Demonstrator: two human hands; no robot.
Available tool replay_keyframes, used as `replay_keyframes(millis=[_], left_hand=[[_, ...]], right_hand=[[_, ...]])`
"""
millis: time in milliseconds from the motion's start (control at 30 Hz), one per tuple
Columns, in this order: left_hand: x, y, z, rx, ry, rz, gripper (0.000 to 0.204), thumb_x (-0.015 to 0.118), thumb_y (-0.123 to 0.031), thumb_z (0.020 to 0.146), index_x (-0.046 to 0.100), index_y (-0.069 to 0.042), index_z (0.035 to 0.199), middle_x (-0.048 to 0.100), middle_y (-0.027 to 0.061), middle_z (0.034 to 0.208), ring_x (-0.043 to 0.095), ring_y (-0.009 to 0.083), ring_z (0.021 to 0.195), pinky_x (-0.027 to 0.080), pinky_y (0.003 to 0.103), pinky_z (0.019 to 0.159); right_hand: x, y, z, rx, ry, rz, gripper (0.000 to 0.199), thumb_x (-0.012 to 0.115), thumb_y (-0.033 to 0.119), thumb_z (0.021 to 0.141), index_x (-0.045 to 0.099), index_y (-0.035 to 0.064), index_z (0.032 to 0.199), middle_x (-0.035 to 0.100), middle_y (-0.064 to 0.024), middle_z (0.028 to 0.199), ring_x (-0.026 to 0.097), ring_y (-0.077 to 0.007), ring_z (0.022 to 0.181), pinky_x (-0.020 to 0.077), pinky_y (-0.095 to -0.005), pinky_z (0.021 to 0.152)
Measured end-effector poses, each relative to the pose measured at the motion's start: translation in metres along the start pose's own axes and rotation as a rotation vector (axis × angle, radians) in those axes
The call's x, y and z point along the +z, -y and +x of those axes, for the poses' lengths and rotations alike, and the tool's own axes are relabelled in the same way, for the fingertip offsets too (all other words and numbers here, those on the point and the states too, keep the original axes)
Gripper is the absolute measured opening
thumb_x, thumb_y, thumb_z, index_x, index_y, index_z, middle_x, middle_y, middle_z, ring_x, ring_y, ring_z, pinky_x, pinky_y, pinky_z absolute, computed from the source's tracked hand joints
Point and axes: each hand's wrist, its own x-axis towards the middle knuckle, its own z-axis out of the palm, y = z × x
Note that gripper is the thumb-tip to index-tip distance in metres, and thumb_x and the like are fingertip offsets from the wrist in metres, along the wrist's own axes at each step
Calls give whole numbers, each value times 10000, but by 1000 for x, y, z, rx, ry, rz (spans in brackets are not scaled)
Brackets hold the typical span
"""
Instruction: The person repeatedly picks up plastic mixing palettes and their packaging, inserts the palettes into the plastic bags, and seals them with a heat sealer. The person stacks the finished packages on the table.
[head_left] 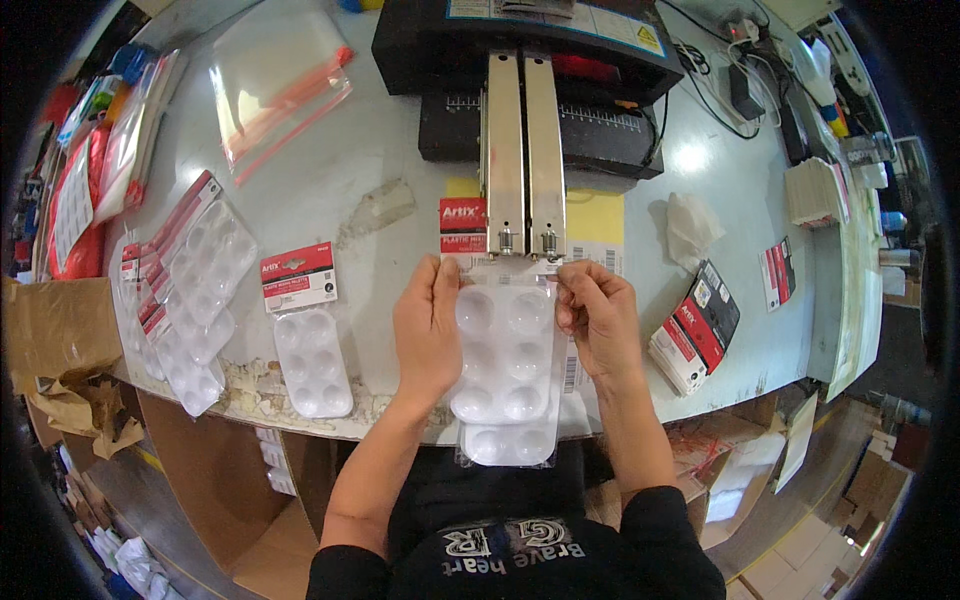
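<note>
A white plastic paint palette (pixel 503 355) with round wells lies in front of me in clear wrapping, its top end at the tips of the metal arms (pixel 525 150) of a black machine (pixel 530 50). My left hand (pixel 428 325) grips its upper left edge, thumb near the top corner. At the upper right corner, my right hand (pixel 600 315) pinches the wrapping between thumb and fingers. Beneath it a second palette (pixel 510 446) sticks out toward me, past the table edge. A red and white card (pixel 462 220) shows just left of the metal arms.
Carded palettes (pixel 195 290) are heaped at the left, with one single carded palette (pixel 313 360) nearer. Clear bags (pixel 275 85) lie at the far left. To the right are a stack of header cards (pixel 697 330), crumpled white plastic (pixel 692 228) and cables (pixel 745 90). Cardboard boxes (pixel 215 480) stand below.
</note>
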Motion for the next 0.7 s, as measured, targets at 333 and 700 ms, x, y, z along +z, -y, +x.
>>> replay_keyframes(millis=[333, 700], left_hand=[[-21, 15, 6, 157, -50, 278, 260, 443, -213, 982, 561, 18, 988, 556, 121, 759, 514, 218, 731, 430, 344, 729], [-26, 21, -47, 204, 31, 548, 195, 651, -158, 815, 569, -13, 914, 503, 149, 989, 499, 317, 971, 399, 397, 841]], right_hand=[[-19, 23, -8, -290, -20, -785, 221, 630, 110, 859, 642, -19, 1038, 669, -84, 834, 631, -159, 747, 486, -256, 691], [-166, 57, -38, -579, -315, -1575, 740, 820, 190, 628, 513, -15, 1269, 507, -183, 1321, 481, -259, 1242, 389, -383, 1001]])
